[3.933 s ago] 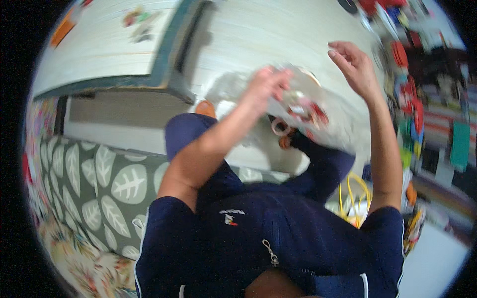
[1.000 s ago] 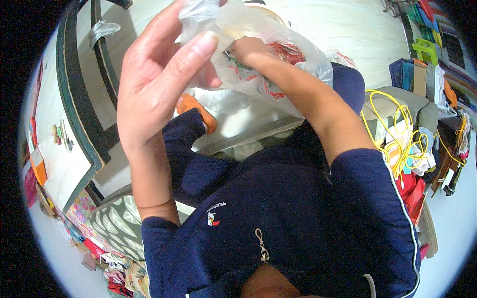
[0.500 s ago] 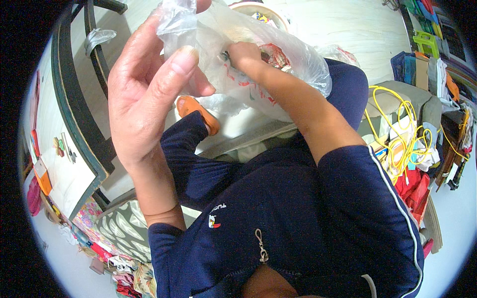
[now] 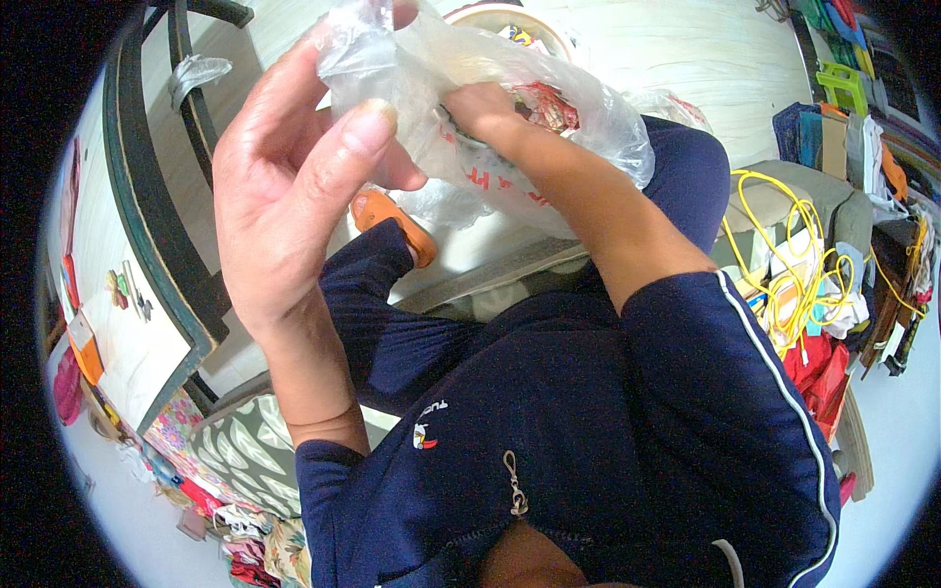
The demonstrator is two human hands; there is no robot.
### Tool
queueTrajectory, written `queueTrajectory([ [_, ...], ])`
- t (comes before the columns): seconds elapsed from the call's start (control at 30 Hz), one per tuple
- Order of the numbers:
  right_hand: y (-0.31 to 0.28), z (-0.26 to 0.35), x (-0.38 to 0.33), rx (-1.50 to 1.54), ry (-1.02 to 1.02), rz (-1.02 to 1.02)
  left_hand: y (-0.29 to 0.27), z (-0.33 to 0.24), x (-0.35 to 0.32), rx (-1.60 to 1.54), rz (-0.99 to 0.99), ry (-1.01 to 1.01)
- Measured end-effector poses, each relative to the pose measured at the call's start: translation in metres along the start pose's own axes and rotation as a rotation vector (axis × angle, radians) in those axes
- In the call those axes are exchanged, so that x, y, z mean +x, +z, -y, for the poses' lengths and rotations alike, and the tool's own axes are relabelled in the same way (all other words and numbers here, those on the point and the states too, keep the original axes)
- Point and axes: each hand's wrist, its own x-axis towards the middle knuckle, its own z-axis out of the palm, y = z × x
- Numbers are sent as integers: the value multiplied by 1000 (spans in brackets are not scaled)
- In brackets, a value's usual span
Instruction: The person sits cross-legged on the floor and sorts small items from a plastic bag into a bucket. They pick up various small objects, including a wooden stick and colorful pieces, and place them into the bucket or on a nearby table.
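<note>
My left hand (image 4: pixel 284 196) is raised at the upper left, its fingers closed on the gathered rim of a clear plastic bag (image 4: pixel 613 118) with red print. The bag hangs with its mouth spread toward me. Inside it is my right hand (image 4: pixel 480 108), wrist bent downward, its fingertips hidden by the hand itself and the bag. Beside that hand, crumpled red and white wrapping (image 4: pixel 549 106) lies in the bag. What my right fingers touch cannot be made out.
Behind the bag stands a round white bin (image 4: pixel 554 29) with wrappers in it. A dark-edged table (image 4: pixel 162 353) is on the left. Yellow cable (image 4: pixel 818 265) lies coiled on the seat at right. An orange sandal (image 4: pixel 392 225) is on my foot.
My right hand has shifted slightly inside the bag, and its fingers are now more hidden. The bag's printed side has flexed a little. My left hand keeps its hold.
</note>
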Motion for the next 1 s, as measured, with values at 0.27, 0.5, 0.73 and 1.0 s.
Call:
queueTrajectory([
  [0.27,9,-14,8,-39,-93,-76,-3,-2,3,-61,13,25],
  [0.5,-56,-32,-27,101,-156,73,4,-15,0,-160,-45,-58],
  [0.73,-76,-44,-61,655,80,148,6,-8,-2,-61,6,-11],
  [1.0,-69,-45,-62,1171,260,344,6,-6,-3,-71,-14,-7],
])
